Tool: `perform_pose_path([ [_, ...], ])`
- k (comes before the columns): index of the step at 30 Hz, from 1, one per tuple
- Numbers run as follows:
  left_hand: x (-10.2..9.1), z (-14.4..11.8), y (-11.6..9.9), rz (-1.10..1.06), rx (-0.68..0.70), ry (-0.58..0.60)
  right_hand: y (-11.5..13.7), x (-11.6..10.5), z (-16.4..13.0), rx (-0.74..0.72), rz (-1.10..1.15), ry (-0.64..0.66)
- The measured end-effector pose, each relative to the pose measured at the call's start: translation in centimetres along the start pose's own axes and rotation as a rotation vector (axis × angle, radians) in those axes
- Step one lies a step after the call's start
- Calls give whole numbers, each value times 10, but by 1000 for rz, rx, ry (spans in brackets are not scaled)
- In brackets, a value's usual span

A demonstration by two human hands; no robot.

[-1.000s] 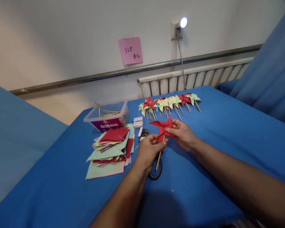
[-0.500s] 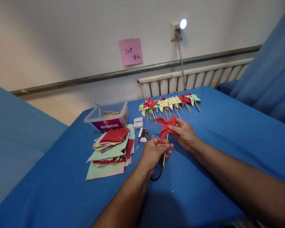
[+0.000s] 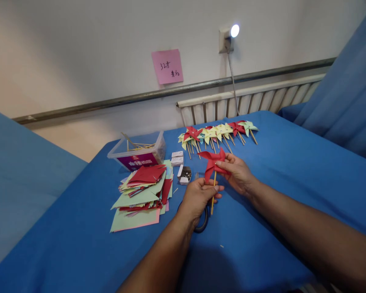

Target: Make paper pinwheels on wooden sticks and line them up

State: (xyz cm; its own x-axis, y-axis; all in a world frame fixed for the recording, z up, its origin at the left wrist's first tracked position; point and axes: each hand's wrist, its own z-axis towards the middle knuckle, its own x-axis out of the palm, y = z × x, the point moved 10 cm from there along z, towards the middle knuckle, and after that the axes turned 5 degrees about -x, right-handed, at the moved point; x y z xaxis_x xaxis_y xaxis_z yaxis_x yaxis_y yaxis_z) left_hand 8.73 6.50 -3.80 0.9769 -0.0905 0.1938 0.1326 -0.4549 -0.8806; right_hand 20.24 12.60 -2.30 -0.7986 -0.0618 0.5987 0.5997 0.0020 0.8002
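Both my hands hold a red paper pinwheel [image 3: 211,160] on a thin wooden stick [image 3: 212,199] above the blue table [image 3: 277,162]. My left hand [image 3: 198,197] pinches the stick below the paper. My right hand [image 3: 237,171] grips the red paper head at its right side. Black scissors [image 3: 201,221] lie on the cloth under my left hand, mostly hidden by it.
A row of finished red, yellow and green pinwheels [image 3: 216,132] lies at the table's far side. A pile of cut coloured paper [image 3: 143,191] sits at the left, behind it a clear plastic box of sticks [image 3: 138,152]. Small white boxes [image 3: 177,157] and an open pin box [image 3: 185,173] stand near the middle.
The pinwheel has been raised and shifted a little right, its stick now nearly upright. Both hands moved with it; between half a second ago and now almost nothing changed.
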Motion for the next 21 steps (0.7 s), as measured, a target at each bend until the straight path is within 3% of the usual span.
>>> perform_pose_path([
  [21, 0, 2, 2, 18, 3, 11, 7, 5, -1, -49, -44, -16],
])
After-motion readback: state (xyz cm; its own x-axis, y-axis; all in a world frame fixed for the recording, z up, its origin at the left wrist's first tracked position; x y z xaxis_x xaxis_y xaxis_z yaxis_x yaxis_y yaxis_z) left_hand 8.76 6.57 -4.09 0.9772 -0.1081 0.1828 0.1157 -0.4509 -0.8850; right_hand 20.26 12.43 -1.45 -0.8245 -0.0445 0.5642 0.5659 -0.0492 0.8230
